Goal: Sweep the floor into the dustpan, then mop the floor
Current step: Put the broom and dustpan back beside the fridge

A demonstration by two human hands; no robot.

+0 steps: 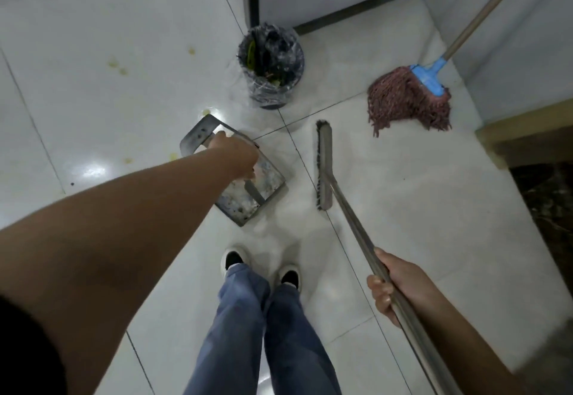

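Our left hand (237, 154) reaches over the dustpan (248, 186) at mid-frame; we cannot tell its finger state. Our right fingers (379, 290) wrap the broom (324, 165) handle at lower right. The mop (409, 100) waits upper right. We should press the pan's lip flat, then sweep with short strokes.

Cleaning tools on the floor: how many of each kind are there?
Long-handled push broom with dark bristles, held in the right hand: 1
Grey metal dustpan, under the left hand: 1
Reddish string mop with blue clamp: 1
Round bin lined with clear plastic: 1
Total: 4
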